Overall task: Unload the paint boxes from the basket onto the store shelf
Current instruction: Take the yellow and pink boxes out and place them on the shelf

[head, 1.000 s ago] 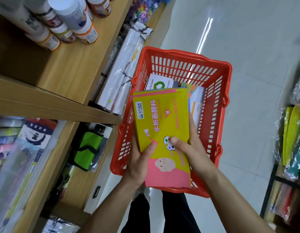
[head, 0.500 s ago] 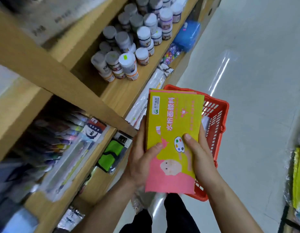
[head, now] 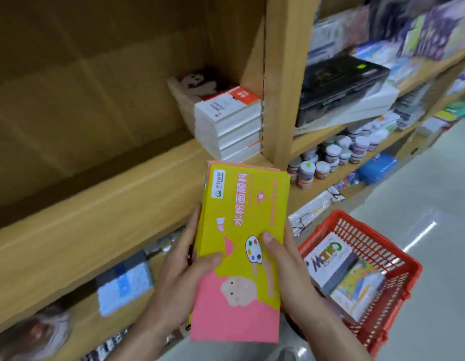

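Note:
A yellow and pink paint box (head: 241, 246) is held flat in front of the wooden shelf (head: 101, 204), its far end level with the shelf's front edge. A second pink edge shows behind its top, so it may be a stack. My left hand (head: 179, 280) grips its left side and my right hand (head: 291, 269) grips its right side, thumbs on top. The red basket (head: 377, 319) sits low on the right and holds two more paint boxes (head: 330, 261).
A stack of white boxes (head: 226, 121) stands at the right end of the open shelf bay, against a wooden upright (head: 283, 74). Beyond it are a black case (head: 338, 87) and small paint jars (head: 333, 155). Grey floor lies to the right.
Both hands have lifted the yellow and pink box out of the basket and up to the upper shelf bay. The view has swung up from the basket to the shelf.

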Available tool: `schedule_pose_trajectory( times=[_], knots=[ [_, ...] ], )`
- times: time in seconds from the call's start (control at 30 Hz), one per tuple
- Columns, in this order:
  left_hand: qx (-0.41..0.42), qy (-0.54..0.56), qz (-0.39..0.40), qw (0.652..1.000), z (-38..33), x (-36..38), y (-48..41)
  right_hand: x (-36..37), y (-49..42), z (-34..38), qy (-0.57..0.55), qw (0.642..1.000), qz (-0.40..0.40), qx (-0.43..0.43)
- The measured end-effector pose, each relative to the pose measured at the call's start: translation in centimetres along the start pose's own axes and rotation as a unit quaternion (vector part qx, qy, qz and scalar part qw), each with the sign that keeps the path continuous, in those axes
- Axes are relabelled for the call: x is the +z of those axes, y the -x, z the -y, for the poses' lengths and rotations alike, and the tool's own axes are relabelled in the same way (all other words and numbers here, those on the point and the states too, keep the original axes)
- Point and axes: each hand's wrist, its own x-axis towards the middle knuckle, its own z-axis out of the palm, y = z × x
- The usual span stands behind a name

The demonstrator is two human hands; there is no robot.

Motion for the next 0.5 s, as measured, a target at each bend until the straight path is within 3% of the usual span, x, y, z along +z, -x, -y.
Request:
schedule_pose_trajectory(
  times=[0.33, 0.5],
  knots=[
    [-0.006, -0.14, -0.155, 0.978, -4.1, -12.4, -3.9, 14.1, -9.7, 1.9, 0.212, 0.975, 0.057, 0.038],
    [-0.013, -0.156, -0.187, 0.97, -3.9, -14.7, -6.2, 16.7, -14.1, 1.9, 0.291, 0.955, 0.027, 0.056]
  ],
)
